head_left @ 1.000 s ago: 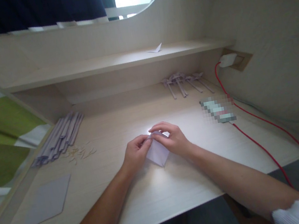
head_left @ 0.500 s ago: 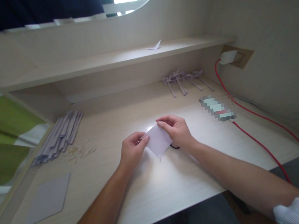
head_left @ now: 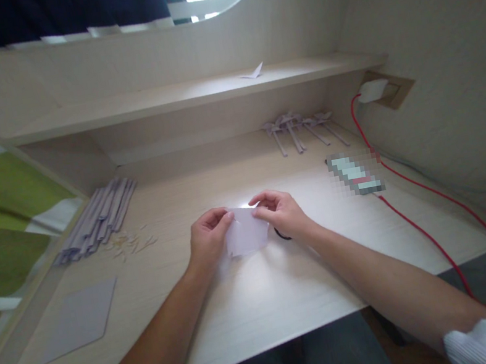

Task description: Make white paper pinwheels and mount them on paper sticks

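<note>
Between my hands, above the desk, is a small pale square of paper (head_left: 247, 233). My left hand (head_left: 210, 235) pinches its upper left corner between thumb and fingers. At the upper right corner my right hand (head_left: 280, 212) grips it, thumb on the near face and index finger bent behind. A dark curved object (head_left: 283, 234), partly hidden, shows by my right wrist. To the left lies a flat stack of square paper (head_left: 79, 320). Behind it are small pale scraps (head_left: 130, 242) and a pile of long folded paper strips (head_left: 99, 217).
Folded paper pieces with stems (head_left: 294, 129) lie at the back right under the shelf (head_left: 154, 106). A folded paper (head_left: 255, 72) rests on that shelf. A blurred-out phone (head_left: 354, 173) sits on the right, its red cable (head_left: 437, 191) running to a white plug (head_left: 372, 90).
The paper has turned from a tilted diamond to nearly level, with its top edge between my hands. My left hand has shifted slightly left.
</note>
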Tool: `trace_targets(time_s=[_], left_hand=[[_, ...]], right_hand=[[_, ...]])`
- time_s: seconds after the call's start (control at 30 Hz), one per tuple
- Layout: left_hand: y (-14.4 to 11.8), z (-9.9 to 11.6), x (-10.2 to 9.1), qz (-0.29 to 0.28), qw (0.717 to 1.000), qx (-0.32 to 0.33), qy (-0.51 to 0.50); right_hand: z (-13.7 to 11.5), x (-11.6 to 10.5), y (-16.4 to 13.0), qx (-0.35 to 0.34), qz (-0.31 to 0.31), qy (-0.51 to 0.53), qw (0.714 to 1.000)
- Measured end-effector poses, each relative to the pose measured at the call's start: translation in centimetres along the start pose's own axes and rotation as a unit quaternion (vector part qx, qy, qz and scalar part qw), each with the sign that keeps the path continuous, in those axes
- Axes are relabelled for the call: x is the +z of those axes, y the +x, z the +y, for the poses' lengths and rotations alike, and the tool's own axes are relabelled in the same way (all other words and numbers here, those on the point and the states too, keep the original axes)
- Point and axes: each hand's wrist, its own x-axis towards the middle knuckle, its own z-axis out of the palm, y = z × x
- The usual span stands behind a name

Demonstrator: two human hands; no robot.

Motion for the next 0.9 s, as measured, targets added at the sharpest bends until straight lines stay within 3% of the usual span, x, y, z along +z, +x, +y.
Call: trace_targets(time_s=[0.13, 0.47, 0.9], left_hand=[[-0.07, 0.02, -0.04, -0.02, 1.0, 0.003, -0.008], [-0.06, 0.35, -0.05, -0.011, 0.998, 0.056, 0.002], [0.06, -0.01, -0.21, -0.006, 0.998, 0.061, 0.025]], right_hand=[[-0.27, 0.15, -0.25, 0.014, -0.04, -0.026, 0.999], [0.05, 0.13, 0.02, 0.072, -0.018, 0.005, 0.997], [0.39, 0.36, 0.17, 0.079, -0.022, 0.0, 0.997]])
